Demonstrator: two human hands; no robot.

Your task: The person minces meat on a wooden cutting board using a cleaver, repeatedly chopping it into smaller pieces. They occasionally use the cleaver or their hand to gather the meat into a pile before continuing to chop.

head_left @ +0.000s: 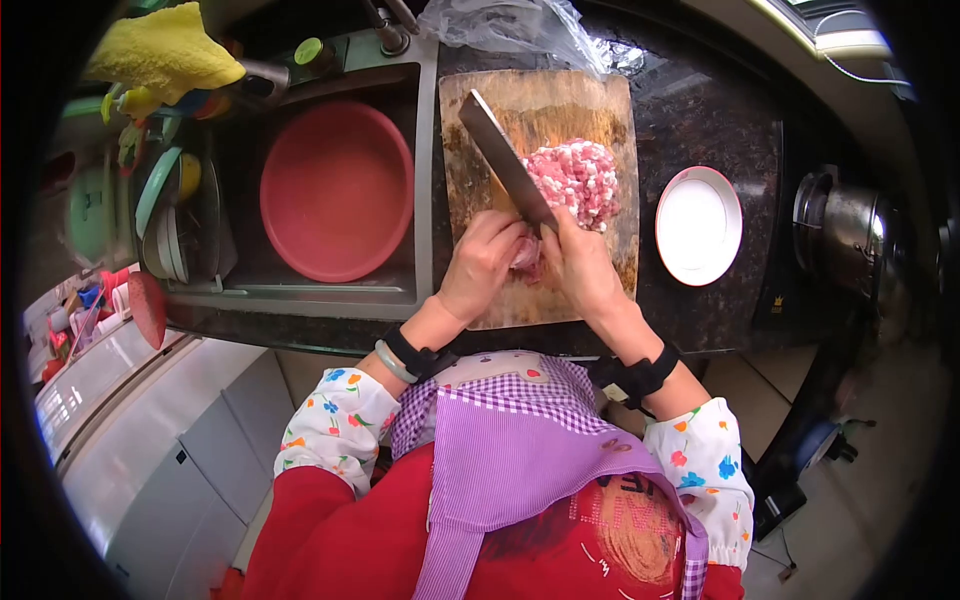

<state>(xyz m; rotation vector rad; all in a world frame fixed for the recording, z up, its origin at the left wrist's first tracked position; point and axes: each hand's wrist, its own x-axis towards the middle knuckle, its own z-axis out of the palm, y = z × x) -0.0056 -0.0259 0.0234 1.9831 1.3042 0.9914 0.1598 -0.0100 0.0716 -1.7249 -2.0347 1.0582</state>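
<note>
My right hand (583,262) grips a cleaver (505,152), whose broad blade points up and to the left over the wooden cutting board (475,200). Closed around a piece of raw meat (526,255), my left hand (486,262) presses close beside the blade on the board's near part. A heap of diced pink and white meat (578,182) lies to the right of the blade. The cleaver's handle is hidden inside my right hand.
Left of the board, a red basin (338,190) sits in the sink (425,150). A white plate (698,225) with a red rim stands on the dark counter (690,325) to the right. Behind the board lies a clear plastic bag (510,25); a metal pot (850,225) is at far right.
</note>
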